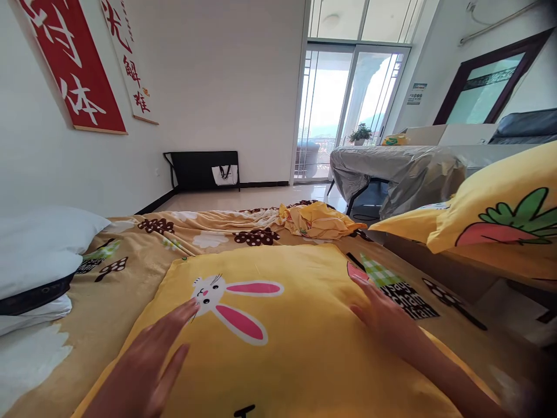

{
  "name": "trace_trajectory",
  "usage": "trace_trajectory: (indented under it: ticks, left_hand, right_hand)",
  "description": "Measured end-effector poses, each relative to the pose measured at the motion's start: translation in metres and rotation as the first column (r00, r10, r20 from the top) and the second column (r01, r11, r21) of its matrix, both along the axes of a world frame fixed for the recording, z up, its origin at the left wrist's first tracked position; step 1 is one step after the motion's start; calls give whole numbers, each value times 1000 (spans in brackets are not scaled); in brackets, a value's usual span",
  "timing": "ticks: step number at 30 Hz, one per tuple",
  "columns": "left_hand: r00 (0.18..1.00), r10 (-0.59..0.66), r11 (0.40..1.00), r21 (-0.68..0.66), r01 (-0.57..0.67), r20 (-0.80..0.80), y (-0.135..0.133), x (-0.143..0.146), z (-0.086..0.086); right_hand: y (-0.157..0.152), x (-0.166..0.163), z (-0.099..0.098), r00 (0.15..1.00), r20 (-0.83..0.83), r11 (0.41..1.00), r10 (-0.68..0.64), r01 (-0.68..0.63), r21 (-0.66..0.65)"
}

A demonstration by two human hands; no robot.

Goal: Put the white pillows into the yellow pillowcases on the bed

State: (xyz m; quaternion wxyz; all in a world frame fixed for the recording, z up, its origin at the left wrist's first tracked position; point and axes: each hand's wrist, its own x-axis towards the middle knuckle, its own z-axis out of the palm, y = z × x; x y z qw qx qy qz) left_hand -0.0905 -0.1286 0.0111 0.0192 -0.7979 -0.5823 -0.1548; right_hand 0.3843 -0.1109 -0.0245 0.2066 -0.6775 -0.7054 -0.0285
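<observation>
A yellow pillow (300, 325) with a printed white rabbit lies flat in front of me on a tan patterned blanket (117, 290). Over its left part, by the rabbit's face, is my left hand (152, 354), fingers stretched out and nothing held. My right hand (376, 305) rests at the pillow's right side near a printed carrot, its fingers extended and partly spread. Both palms face down and are hidden, so how firmly they press cannot be seen.
White pillows (39, 249) are stacked at the left. Crumpled yellow cloth (319, 220) lies at the blanket's far edge. Another yellow pillow (509, 209) sits at the right on a brown surface. Beyond stand a plastic-covered table (391, 165) and a black folded frame (191, 171) against the wall.
</observation>
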Motion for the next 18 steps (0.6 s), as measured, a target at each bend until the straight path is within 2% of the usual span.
trace_trajectory:
  ticks: [3,5,6,7,9,13,15,18]
  left_hand:
    - [979,-200,974,-108,197,-24,65,93,58]
    - [970,-242,956,-174,234,-21,116,138,76]
    - [969,-246,954,-183,239,-17,140,152,75]
    - [971,-237,955,-183,232,-5,161,162,69]
    - [981,-193,964,-184,192,14,192,171,42]
    - [995,-99,968,-231,100,15,215,165,-22]
    - [999,-44,966,-255,44,6,222,153,-39]
    - [998,50,945,-322,-57,-29,242,117,-46]
  right_hand:
    - [57,-76,49,964,2,962,264,-264,-72]
    - [98,-116,67,931,26,928,363,-359,-102]
    - [117,-132,70,923,30,918,383,-377,-124]
    - [134,-144,68,924,30,918,380,-374,-134]
    - [162,-157,54,933,22,921,359,-350,-174]
    - [191,-145,5,944,-8,899,331,-318,-300]
    - [199,-125,-12,955,-19,898,296,-285,-336]
    - [210,-87,-23,980,-8,909,199,-188,-372]
